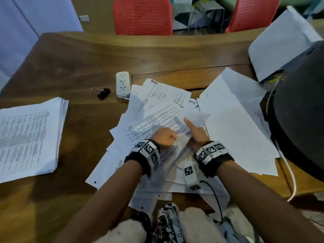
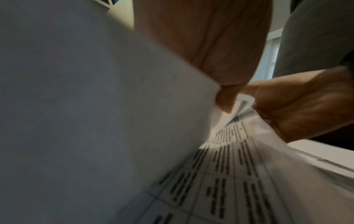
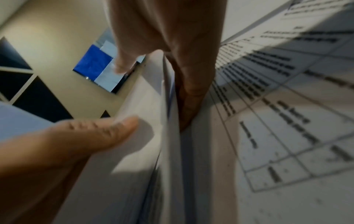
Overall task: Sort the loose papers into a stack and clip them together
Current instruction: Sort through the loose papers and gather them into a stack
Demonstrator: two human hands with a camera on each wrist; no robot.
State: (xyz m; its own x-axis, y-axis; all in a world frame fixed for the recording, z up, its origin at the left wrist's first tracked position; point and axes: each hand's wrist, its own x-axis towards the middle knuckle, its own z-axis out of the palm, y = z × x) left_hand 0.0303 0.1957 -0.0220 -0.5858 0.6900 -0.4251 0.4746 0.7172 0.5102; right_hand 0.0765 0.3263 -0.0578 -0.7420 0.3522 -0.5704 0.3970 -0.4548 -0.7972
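1. Two hands work the middle of the scattered paper pile (image 1: 157,109) on the wooden table (image 1: 73,64), wrists strapped with black bands that carry marker tags.
2. Left hand (image 1: 164,136) is curled, its fingers tucked down on a printed sheet (image 1: 154,120) near the top of the pile; the left wrist view shows a fingertip (image 2: 226,100) pinching a curled paper edge, with a blank sheet (image 2: 86,106) raised close to the lens.
3. Right hand (image 1: 197,133) has its thumb stretched forward on top of a thin sheaf of sheets (image 3: 162,136) and its fingers (image 3: 191,91) slid underneath: a clamp on the sheaf, seen plainly in the right wrist view, where the thumb (image 3: 107,128) presses the top sheet.
4. Loose pages fan out around both wrists, several hanging over the near table edge, and more blank sheets (image 1: 233,116) lie off to the right.
5. Over on the left sits a squared-up stack of printed papers (image 1: 29,134), well apart from the pile.
6. Further back, a black binder clip (image 1: 103,93) lies on bare wood, just beside a white power strip (image 1: 123,84).
7. Beyond the far table edge stand two red chairs (image 1: 142,15).
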